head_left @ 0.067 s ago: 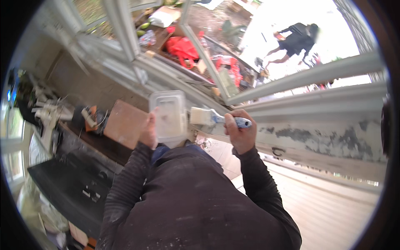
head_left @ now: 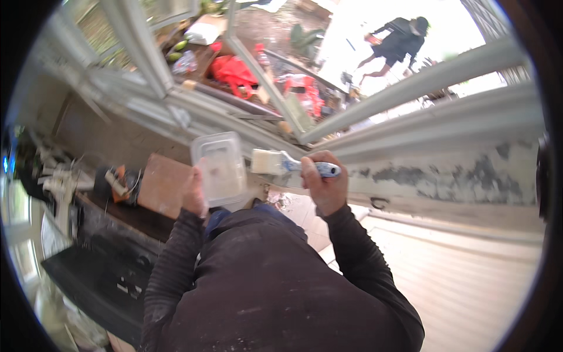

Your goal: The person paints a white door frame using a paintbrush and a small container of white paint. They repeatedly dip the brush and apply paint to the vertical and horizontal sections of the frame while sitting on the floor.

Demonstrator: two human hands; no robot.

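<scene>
My left hand (head_left: 194, 190) grips the left side of a clear plastic tub (head_left: 227, 196) with a rounded rectangular rim. Something pale lies inside the tub, but I cannot make out what. In my right hand (head_left: 329, 186), a paintbrush (head_left: 289, 162) is held by its blue-and-white, paint-marked handle. Its wide cream bristles point left toward the tub, a small gap away from the rim. Beyond both hands runs a white window frame (head_left: 352, 114) with its panes swung outward.
A pale wall (head_left: 463, 179) with dark grey patches stands at my right. On the left are a brown board (head_left: 164, 186), a black panel (head_left: 99, 273) and a heap of pale strips (head_left: 56, 182). Outside lie red bags (head_left: 233, 71), and a person (head_left: 399, 42) in dark clothes is farther off.
The whole view has shifted slightly, so the tub, brush and both hands sit a little farther left. My grip on each thing is unchanged.
</scene>
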